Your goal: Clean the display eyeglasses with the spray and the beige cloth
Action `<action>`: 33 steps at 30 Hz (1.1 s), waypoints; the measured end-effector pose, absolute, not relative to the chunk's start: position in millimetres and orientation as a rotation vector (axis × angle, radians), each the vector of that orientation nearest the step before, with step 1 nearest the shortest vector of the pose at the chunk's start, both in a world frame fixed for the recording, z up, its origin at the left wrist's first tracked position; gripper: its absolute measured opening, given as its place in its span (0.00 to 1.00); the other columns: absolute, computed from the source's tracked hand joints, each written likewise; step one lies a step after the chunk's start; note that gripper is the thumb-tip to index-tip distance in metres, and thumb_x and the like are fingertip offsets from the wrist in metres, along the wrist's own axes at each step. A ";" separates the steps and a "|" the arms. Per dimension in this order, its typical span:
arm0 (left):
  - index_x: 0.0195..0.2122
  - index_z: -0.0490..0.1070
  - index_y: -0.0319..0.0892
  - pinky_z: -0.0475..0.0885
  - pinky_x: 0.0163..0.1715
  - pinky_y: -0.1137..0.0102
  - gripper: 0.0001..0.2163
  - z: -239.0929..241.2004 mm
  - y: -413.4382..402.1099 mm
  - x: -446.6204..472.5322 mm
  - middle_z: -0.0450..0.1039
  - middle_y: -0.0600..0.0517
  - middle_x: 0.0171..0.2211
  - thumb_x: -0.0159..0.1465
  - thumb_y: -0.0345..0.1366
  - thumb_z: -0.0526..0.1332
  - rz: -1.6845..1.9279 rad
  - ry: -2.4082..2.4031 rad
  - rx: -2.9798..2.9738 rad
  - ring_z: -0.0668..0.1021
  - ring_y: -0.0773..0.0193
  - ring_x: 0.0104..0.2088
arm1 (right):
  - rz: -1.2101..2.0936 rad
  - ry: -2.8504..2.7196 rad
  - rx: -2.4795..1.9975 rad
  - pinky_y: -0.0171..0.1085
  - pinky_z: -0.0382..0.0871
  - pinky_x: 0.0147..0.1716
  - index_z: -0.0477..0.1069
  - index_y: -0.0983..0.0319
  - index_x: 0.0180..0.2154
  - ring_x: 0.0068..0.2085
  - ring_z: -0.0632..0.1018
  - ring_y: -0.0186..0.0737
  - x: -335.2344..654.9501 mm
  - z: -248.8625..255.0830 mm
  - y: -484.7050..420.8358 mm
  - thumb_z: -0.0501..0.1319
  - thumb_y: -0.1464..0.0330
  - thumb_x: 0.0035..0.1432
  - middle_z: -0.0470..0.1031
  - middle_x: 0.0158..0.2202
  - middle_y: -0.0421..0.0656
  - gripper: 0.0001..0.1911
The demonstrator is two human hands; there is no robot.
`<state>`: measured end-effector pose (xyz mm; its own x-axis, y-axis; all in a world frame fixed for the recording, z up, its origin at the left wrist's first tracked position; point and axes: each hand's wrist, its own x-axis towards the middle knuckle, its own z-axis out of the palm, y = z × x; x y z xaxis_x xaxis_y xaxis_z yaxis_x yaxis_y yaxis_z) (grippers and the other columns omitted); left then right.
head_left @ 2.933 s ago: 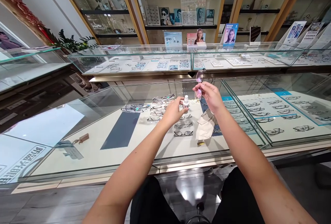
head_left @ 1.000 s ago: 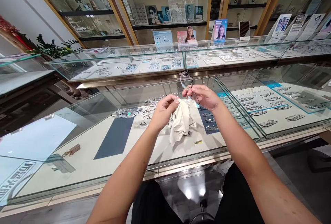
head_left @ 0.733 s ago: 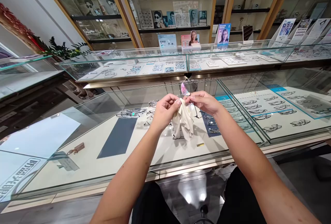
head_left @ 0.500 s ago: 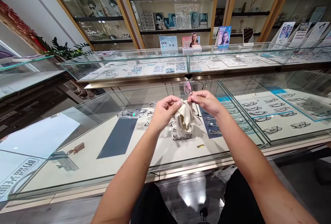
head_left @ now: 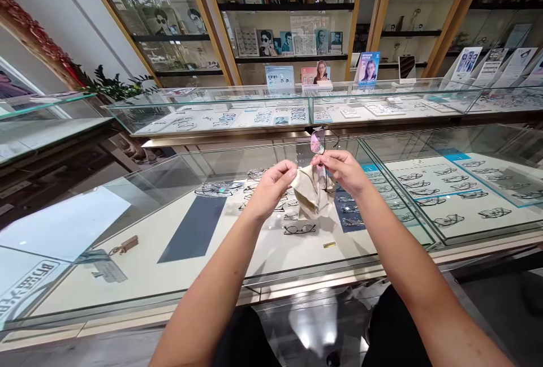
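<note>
Above the glass counter, my left hand [head_left: 274, 187] pinches a corner of a cream cleaning cloth [head_left: 309, 191] between thumb and fingers. The cloth hangs down in loose folds between both hands. My right hand [head_left: 341, 168] grips a pair of eyeglasses [head_left: 317, 142] near the middle of the frame, held on end. One lens with a pinkish reflection sticks up above the fingers, and a thin dark temple reaches out to the right. The other lens is partly hidden behind the cloth and fingers.
Under me is a glass display case [head_left: 237, 276] with rows of eyeglass frames [head_left: 300, 229]. A dark blue mat [head_left: 193, 229] and a brown tag [head_left: 129, 244] lie to the left. Behind stands another glass case [head_left: 212, 108] with upright advertising cards [head_left: 368, 68] and shelves.
The glasses have shifted slightly right and turned a little. The cloth is spread wider between my hands. The whole view has dropped slightly.
</note>
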<state>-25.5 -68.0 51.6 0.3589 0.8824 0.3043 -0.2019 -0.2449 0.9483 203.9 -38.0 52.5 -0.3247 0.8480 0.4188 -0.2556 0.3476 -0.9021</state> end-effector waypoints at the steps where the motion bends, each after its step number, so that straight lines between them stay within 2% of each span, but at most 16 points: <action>1: 0.35 0.70 0.43 0.56 0.26 0.72 0.24 51.0 -68.5 -25.1 0.60 0.59 0.25 0.65 0.58 0.75 1.172 0.652 1.421 0.58 0.70 0.24 | 1.249 -1.507 -0.562 0.39 0.71 0.47 0.91 0.56 0.36 0.40 0.78 0.41 203.8 53.5 -38.5 0.78 0.48 0.58 0.82 0.35 0.43 0.19; 4: 0.37 0.69 0.44 0.55 0.24 0.73 0.24 51.7 -71.4 -24.1 0.61 0.60 0.23 0.64 0.58 0.76 1.199 0.643 1.361 0.58 0.71 0.23 | 1.269 -1.547 -0.540 0.41 0.72 0.54 0.90 0.56 0.35 0.47 0.81 0.44 202.1 55.7 -40.1 0.78 0.48 0.59 0.86 0.41 0.45 0.18; 6: 0.37 0.70 0.44 0.55 0.23 0.74 0.24 54.4 -74.5 -23.3 0.63 0.60 0.24 0.63 0.58 0.77 1.218 0.673 1.353 0.60 0.71 0.22 | 1.325 -1.541 -0.519 0.42 0.71 0.55 0.90 0.56 0.36 0.50 0.82 0.45 199.9 56.1 -41.6 0.78 0.49 0.59 0.87 0.43 0.46 0.18; 10: 0.36 0.74 0.42 0.57 0.23 0.73 0.24 59.5 -79.1 -21.6 0.67 0.58 0.23 0.60 0.57 0.79 1.249 0.756 1.385 0.63 0.71 0.22 | 1.457 -1.518 -0.460 0.42 0.71 0.54 0.91 0.56 0.38 0.50 0.82 0.45 193.0 53.2 -45.1 0.79 0.49 0.58 0.87 0.44 0.46 0.18; 15: 0.35 0.76 0.41 0.56 0.23 0.74 0.26 58.4 -76.4 -22.1 0.68 0.58 0.21 0.55 0.57 0.81 1.290 0.766 1.422 0.63 0.72 0.21 | 1.381 -1.574 -0.469 0.43 0.69 0.57 0.91 0.55 0.38 0.49 0.81 0.44 185.9 46.8 -46.2 0.78 0.49 0.60 0.86 0.42 0.44 0.17; 19: 0.35 0.74 0.42 0.57 0.22 0.74 0.25 58.3 -74.8 -25.1 0.68 0.58 0.21 0.56 0.57 0.81 1.257 0.766 1.376 0.64 0.71 0.20 | 1.289 -1.559 -0.512 0.45 0.71 0.58 0.91 0.54 0.38 0.50 0.82 0.46 186.1 45.2 -45.2 0.78 0.50 0.60 0.86 0.42 0.44 0.15; 24: 0.35 0.72 0.44 0.61 0.22 0.74 0.26 59.2 -73.9 -28.4 0.71 0.58 0.21 0.57 0.57 0.81 1.225 0.708 1.338 0.66 0.70 0.19 | 1.356 -1.609 -0.498 0.47 0.71 0.62 0.92 0.54 0.41 0.52 0.85 0.48 187.6 42.8 -42.7 0.77 0.49 0.62 0.89 0.45 0.46 0.16; 26: 0.36 0.72 0.44 0.59 0.21 0.75 0.25 59.3 -73.3 -29.5 0.69 0.59 0.21 0.58 0.56 0.81 1.217 0.684 1.341 0.64 0.71 0.19 | 1.363 -1.623 -0.525 0.46 0.71 0.62 0.92 0.55 0.41 0.50 0.85 0.47 187.1 41.8 -41.9 0.77 0.48 0.60 0.90 0.42 0.46 0.18; 30: 0.39 0.73 0.42 0.54 0.19 0.76 0.23 59.4 -74.3 -32.7 0.64 0.61 0.20 0.62 0.55 0.78 1.183 0.626 1.391 0.60 0.74 0.17 | 1.324 -1.585 -0.592 0.42 0.73 0.54 0.92 0.56 0.39 0.45 0.84 0.44 186.2 43.0 -44.0 0.78 0.47 0.58 0.89 0.39 0.45 0.20; 33: 0.46 0.73 0.43 0.58 0.19 0.76 0.23 59.7 -79.0 -35.2 0.69 0.59 0.23 0.67 0.57 0.75 1.020 0.485 1.432 0.66 0.72 0.17 | 1.294 -1.515 -0.557 0.41 0.72 0.51 0.91 0.56 0.38 0.42 0.82 0.42 187.5 46.1 -48.1 0.78 0.49 0.59 0.88 0.38 0.43 0.18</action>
<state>-35.2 -79.0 59.7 0.5207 0.8024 0.2915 -0.2807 -0.1615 0.9461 187.5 -48.1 46.1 -0.3710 0.8408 0.3943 -0.2580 0.3146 -0.9135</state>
